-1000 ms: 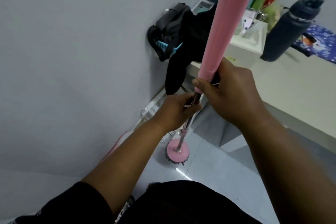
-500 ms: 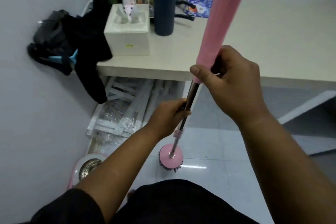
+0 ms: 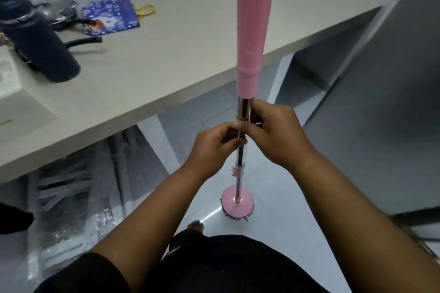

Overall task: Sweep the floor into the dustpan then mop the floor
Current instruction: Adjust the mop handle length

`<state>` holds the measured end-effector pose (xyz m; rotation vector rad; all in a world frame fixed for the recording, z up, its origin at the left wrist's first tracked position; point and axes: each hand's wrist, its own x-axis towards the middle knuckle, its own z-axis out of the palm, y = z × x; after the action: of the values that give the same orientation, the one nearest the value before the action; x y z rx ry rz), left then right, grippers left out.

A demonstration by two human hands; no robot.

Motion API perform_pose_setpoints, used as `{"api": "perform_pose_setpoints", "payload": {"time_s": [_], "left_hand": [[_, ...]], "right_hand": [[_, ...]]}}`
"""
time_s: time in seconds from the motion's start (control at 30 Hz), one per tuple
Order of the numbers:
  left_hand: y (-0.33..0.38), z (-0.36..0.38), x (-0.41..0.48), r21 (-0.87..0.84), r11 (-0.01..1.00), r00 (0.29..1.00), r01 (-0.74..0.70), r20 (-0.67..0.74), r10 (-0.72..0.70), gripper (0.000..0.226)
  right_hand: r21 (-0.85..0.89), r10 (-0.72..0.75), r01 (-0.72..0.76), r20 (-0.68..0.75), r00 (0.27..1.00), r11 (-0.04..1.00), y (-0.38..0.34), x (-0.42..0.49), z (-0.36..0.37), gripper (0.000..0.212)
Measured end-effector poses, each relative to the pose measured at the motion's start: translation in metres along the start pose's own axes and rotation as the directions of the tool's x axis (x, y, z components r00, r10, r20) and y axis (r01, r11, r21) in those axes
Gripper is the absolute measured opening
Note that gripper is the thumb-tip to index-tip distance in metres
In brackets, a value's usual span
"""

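Observation:
A mop stands nearly upright in front of me, its pink handle sleeve (image 3: 252, 31) running up out of view. Its round pink head (image 3: 237, 206) with dark fringes rests on the pale tiled floor (image 3: 273, 192). My left hand (image 3: 214, 143) grips the bare metal shaft (image 3: 240, 157) just below my right hand (image 3: 276, 131), which grips the shaft right under the pink sleeve. The two hands touch. No broom or dustpan is in view.
A long white counter (image 3: 166, 64) runs across the upper left, carrying a dark blue bottle (image 3: 35, 43), a blue gift bag (image 3: 110, 15) and a white box (image 3: 14, 93). Plastic-wrapped white frames (image 3: 71, 197) lie under it. A grey cabinet (image 3: 392, 102) stands right. My bare toes (image 3: 195, 225) are near the mop head.
My view has swung right along the counter, away from the wall and the hanging black clothes. My right hand has slid off the pink sleeve onto the metal shaft, down against my left hand.

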<state>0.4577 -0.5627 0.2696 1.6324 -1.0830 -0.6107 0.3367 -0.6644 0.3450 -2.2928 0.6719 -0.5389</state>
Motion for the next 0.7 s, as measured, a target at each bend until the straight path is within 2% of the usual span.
{"api": "perform_pose_setpoints", "payload": {"time_s": [0.07, 0.1, 0.17, 0.23, 0.3, 0.37, 0.5, 0.7], "left_hand": [[-0.01, 0.014, 0.013, -0.035, 0.999, 0.999, 0.011, 0.054, -0.009, 0.029], [-0.017, 0.022, 0.019, 0.007, 0.999, 0.994, 0.044, 0.099, -0.045, 0.034], [-0.034, 0.037, 0.031, 0.24, 0.961, 0.956, 0.141, 0.219, -0.195, 0.06], [-0.053, 0.049, 0.04, 0.484, 0.852, 0.86, 0.2, 0.33, -0.39, 0.087], [-0.065, 0.06, 0.048, 0.617, 0.769, 0.779, 0.166, 0.396, -0.486, 0.095], [-0.07, 0.07, 0.052, 0.647, 0.755, 0.758, 0.108, 0.438, -0.484, 0.094], [-0.074, 0.082, 0.055, 0.602, 0.794, 0.779, 0.081, 0.459, -0.427, 0.091], [-0.086, 0.082, 0.064, 0.521, 0.853, 0.838, 0.034, 0.45, -0.308, 0.06]], "right_hand": [[-0.033, 0.046, -0.048, -0.065, 0.997, 0.998, 0.004, -0.004, -0.008, 0.016], [-0.052, 0.071, -0.076, -0.101, 0.992, 0.996, 0.005, -0.006, -0.013, 0.018], [-0.084, 0.111, -0.128, -0.181, 0.977, 0.988, 0.005, -0.008, -0.022, 0.021], [-0.111, 0.151, -0.184, -0.253, 0.955, 0.977, 0.001, -0.008, -0.03, 0.023], [-0.115, 0.197, -0.242, -0.308, 0.931, 0.963, -0.003, -0.007, -0.035, 0.023], [-0.116, 0.229, -0.288, -0.362, 0.904, 0.951, -0.008, -0.005, -0.036, 0.021], [-0.113, 0.272, -0.36, -0.462, 0.844, 0.926, -0.018, -0.001, -0.033, 0.019], [-0.097, 0.344, -0.488, -0.591, 0.73, 0.868, -0.022, -0.003, -0.024, 0.021]]}}
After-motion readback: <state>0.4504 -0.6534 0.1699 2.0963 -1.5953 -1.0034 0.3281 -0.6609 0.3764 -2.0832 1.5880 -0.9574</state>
